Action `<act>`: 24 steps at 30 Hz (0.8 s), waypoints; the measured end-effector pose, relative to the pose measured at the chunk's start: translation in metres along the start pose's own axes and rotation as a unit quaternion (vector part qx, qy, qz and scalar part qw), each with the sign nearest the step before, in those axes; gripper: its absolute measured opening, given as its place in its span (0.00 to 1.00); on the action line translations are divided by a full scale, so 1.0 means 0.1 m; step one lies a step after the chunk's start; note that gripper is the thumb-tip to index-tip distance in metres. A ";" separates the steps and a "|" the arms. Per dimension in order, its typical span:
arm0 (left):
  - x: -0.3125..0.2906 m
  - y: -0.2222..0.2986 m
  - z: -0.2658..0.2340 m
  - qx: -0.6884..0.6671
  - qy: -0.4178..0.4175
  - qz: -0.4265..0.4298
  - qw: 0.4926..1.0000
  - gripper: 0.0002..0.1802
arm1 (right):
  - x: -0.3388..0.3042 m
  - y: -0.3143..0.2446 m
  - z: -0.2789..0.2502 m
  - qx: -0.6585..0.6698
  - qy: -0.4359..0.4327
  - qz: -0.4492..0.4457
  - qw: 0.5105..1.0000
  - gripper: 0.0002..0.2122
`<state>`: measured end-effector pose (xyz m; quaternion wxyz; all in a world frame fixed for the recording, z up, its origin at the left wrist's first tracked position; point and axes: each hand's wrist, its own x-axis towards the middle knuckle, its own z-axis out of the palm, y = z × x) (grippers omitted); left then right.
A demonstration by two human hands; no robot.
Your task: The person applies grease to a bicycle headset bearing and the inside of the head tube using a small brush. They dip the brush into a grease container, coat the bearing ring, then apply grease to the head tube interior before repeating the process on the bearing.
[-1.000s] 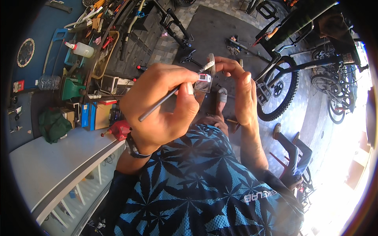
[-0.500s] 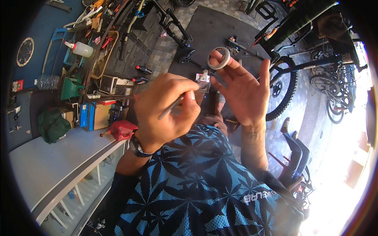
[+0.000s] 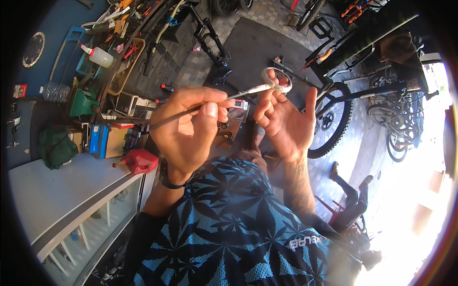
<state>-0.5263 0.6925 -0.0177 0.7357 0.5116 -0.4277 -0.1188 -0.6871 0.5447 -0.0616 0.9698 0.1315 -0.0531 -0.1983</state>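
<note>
Pinched between thumb and fingers of my left hand (image 3: 188, 126) is a thin dark brush-like stick (image 3: 241, 94). Its whitish, coated tip meets the near left side of a pale ring (image 3: 287, 88), perhaps a bearing ring. The ring sits around the fingertips of my right hand (image 3: 291, 126), palm up, with the thumb held apart. Both hands are raised in front of my patterned blue and black shirt (image 3: 224, 209). Whether the tip presses on the ring or only lies over it is hard to make out.
A cluttered tool bench runs along the left, with a spray bottle (image 3: 98, 56) and a red plastic container (image 3: 139, 161) on the pale counter (image 3: 62, 190). A bicycle wheel (image 3: 334, 124) stands at the right. Another person's legs (image 3: 350, 195) show at lower right. A dark mat (image 3: 253, 43) covers the floor ahead.
The stick has swung from pointing back over my left hand to reaching the ring. My right hand has turned, and the ring has shifted slightly right and down.
</note>
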 end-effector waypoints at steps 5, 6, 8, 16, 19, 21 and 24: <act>0.08 0.00 -0.03 0.029 0.045 -0.026 0.998 0.09 | 0.01 0.02 0.03 0.017 -0.035 0.005 0.999 0.43; 0.07 0.03 -0.02 0.019 0.030 -0.033 0.999 0.08 | -0.01 0.02 0.04 0.010 -0.019 0.000 1.000 0.43; 0.08 0.07 -0.03 -0.008 -0.003 -0.050 0.999 0.10 | 0.02 0.03 0.08 -0.001 -0.033 0.004 0.999 0.43; 0.01 0.20 -0.47 -0.140 0.202 -0.130 0.960 0.14 | 0.08 0.09 0.37 -0.393 -0.059 -0.178 0.900 0.47; 0.14 0.15 -0.62 -0.154 0.260 -0.096 0.948 0.14 | 0.46 0.17 0.81 -0.595 -0.131 -0.326 0.723 0.39; 0.13 0.09 -0.68 -0.153 0.258 -0.082 0.951 0.14 | 0.72 0.19 1.22 -0.679 -0.179 -0.424 0.571 0.35; 0.06 0.01 -0.76 -0.132 0.245 -0.071 0.958 0.15 | 1.07 0.40 1.88 -0.697 -0.171 -0.565 0.407 0.36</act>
